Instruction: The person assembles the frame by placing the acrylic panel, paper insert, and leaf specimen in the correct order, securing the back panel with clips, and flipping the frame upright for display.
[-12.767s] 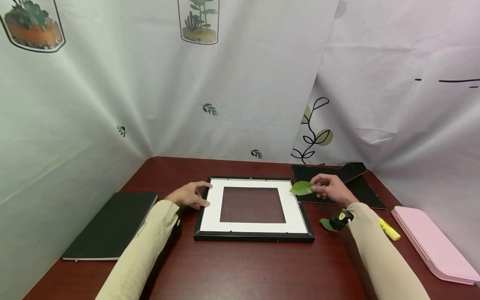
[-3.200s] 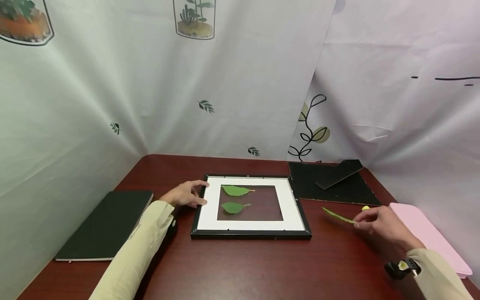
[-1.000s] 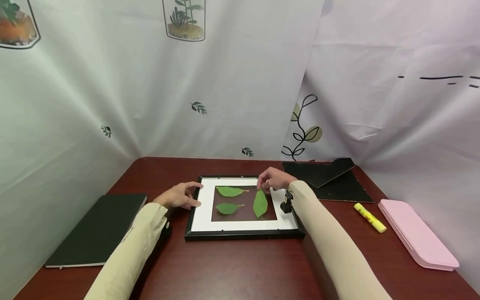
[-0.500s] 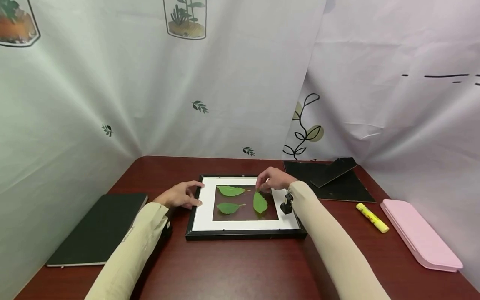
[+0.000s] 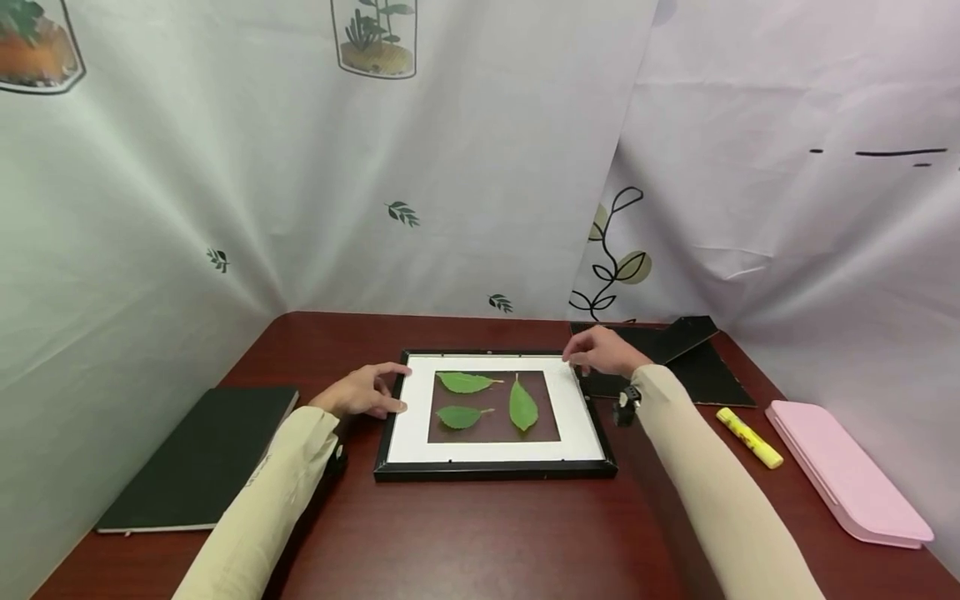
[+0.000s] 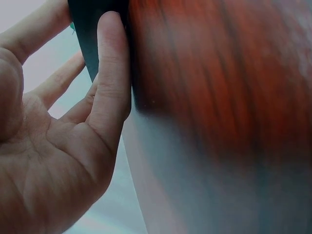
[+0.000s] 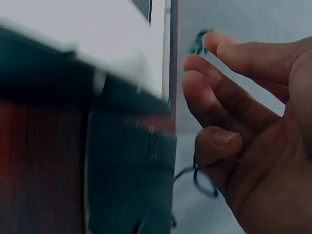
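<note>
A black picture frame (image 5: pixel 495 472) with a white mat (image 5: pixel 408 429) lies flat on the table. Three green leaves sit in the mat's opening: one at upper left (image 5: pixel 467 382), another at lower left (image 5: pixel 460 417) and a third upright leaf (image 5: pixel 522 406) on the right. My left hand (image 5: pixel 362 392) rests on the frame's left edge, thumb and index finger spread; in the left wrist view a finger (image 6: pixel 112 63) lies along the black rim. Over the frame's upper right corner is my right hand (image 5: pixel 603 352), its fingers loosely bent. The right wrist view shows nothing between those fingers (image 7: pixel 200 92).
Behind the right hand lie a black backing board (image 5: pixel 708 385) and its folded stand (image 5: pixel 684 335). A yellow tube (image 5: pixel 750 438) and a pink case (image 5: pixel 847 475) are farther right. At left is a dark green book (image 5: pixel 202 458). Printed curtains (image 5: pixel 480 167) enclose the table.
Two leaves came into the opening, then my right hand brought a third leaf and let go of it. That hand has since moved right, to the corner. My left hand stays at the frame's edge.
</note>
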The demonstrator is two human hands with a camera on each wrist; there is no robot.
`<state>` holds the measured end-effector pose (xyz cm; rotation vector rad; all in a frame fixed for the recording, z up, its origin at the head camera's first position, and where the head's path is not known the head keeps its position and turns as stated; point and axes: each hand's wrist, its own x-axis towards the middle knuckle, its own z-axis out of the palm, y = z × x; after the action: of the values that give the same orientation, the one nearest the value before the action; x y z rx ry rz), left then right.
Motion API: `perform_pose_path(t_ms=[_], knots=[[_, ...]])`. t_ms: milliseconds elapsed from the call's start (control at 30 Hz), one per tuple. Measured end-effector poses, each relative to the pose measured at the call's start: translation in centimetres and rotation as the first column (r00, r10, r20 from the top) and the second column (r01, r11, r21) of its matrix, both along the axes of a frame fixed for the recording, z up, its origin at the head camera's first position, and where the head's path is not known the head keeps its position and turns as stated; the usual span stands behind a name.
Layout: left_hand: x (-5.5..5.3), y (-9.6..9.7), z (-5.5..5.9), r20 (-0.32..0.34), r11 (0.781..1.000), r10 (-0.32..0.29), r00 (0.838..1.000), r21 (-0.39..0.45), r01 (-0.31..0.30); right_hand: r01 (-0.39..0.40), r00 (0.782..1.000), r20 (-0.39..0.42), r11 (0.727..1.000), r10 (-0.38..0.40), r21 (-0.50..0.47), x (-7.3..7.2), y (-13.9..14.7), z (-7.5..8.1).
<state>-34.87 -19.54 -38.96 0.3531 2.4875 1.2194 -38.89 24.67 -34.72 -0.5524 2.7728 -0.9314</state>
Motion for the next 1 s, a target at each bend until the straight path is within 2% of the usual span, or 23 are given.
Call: perform_pose_path(t_ms=[167,300,400,533,667,733,833,900,1000], knots=[[0.1,0.1,0.0,-0.002,1.000,-0.004,1.000,0.004,0.004,0.140,0.989,-0.049,0.990,-0.141,-0.034,0.5,4.2,-1.3],[0.1,0.1,0.0,-0.009,1.000,-0.009,1.000,-0.002,0.009,0.268,0.957,-0.091,0.960,-0.275,-0.080,1.2,7.7,-2.7],[0.1,0.0,0.0,-0.008,1.000,-0.005,1.000,-0.004,0.005,0.345,0.933,-0.063,0.929,-0.355,-0.132,2.1,9.5,-3.6],[0.1,0.0,0.0,-0.006,1.000,0.004,1.000,-0.006,-0.004,0.421,0.905,0.035,0.882,-0.424,-0.212,3.0,10.9,-4.4],[0.1,0.0,0.0,-0.009,1.000,0.005,1.000,-0.005,-0.006,0.493,0.869,0.118,0.819,-0.480,-0.293,3.4,11.5,-4.8],[0.1,0.0,0.0,-0.008,1.000,0.009,1.000,-0.002,-0.009,0.507,0.861,0.157,0.793,-0.484,-0.337,3.3,11.7,-4.9],[0.1,0.0,0.0,-0.005,1.000,0.018,1.000,-0.005,-0.018,0.507,0.862,0.248,0.746,-0.442,-0.433,3.1,12.0,-5.0],[0.2,0.0,0.0,-0.007,1.000,0.018,1.000,-0.006,-0.018,0.502,0.865,0.316,0.696,-0.391,-0.513,2.9,12.2,-4.9],[0.2,0.0,-0.1,-0.009,1.000,0.017,1.000,-0.005,-0.017,0.500,0.865,0.400,0.595,-0.304,-0.629,2.8,12.1,-4.8]])
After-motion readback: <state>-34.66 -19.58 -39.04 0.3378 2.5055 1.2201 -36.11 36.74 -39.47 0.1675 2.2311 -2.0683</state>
